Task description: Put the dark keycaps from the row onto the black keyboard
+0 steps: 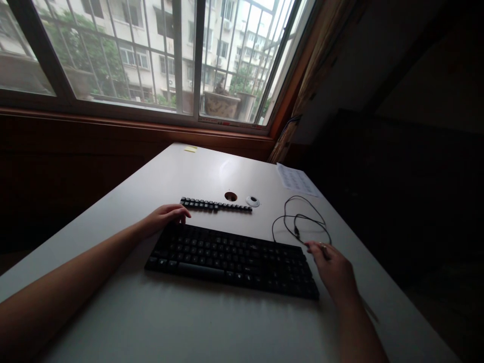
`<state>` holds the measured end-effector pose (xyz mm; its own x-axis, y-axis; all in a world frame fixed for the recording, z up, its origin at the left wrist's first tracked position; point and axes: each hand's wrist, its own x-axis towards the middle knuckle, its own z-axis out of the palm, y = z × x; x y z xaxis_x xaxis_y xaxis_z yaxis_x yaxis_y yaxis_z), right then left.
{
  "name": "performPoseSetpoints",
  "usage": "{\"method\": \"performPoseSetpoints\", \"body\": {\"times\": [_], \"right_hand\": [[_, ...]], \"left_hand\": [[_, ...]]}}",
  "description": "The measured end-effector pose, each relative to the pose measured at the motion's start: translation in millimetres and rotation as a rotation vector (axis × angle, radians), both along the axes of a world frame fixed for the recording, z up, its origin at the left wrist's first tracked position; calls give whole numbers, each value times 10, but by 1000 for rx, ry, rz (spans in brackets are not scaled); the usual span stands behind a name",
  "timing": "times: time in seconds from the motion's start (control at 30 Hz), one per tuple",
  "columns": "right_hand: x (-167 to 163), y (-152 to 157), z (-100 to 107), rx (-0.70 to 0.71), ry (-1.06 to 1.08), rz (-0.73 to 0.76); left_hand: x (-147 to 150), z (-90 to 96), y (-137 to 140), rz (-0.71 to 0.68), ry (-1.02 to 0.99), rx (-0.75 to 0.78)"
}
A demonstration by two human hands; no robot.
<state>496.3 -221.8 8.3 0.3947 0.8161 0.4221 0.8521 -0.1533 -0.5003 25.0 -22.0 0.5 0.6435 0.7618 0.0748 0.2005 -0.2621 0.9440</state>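
Observation:
A black keyboard [227, 257] lies at a slant on the white desk, with some parts of its right side too dark to make out. My left hand [168, 216] rests at its far left corner, fingers bent down and slightly apart, holding nothing that I can see. Just beyond those fingers, loose black keycaps [215, 205] are lined up in rows. Beside the keyboard's far right corner is my right hand [335, 269], its thumb and fingers pinched together. A small shiny bit shows at the fingers, but what they hold is unclear.
A thin black cable [308, 217] lies in loops behind my right hand. Farther back are a round desk hole [231, 196], a white ring-shaped cover [252, 201], printed paper [297, 180] and yellow notes [190, 149]. A thin stick [369, 310] shows beside my right wrist.

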Motion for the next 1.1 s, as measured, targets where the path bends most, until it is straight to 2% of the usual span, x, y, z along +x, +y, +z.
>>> {"method": "performPoseSetpoints", "body": {"times": [0.33, 0.77, 1.1], "right_hand": [[15, -4, -7, -135, 28, -44], [-9, -1, -42, -228, 74, -107], [27, 9, -86, -228, 33, -106]], "left_hand": [[-6, 16, -6, -7, 63, 66], [5, 14, -23, 17, 80, 77], [7, 0, -17, 19, 77, 77]]}}
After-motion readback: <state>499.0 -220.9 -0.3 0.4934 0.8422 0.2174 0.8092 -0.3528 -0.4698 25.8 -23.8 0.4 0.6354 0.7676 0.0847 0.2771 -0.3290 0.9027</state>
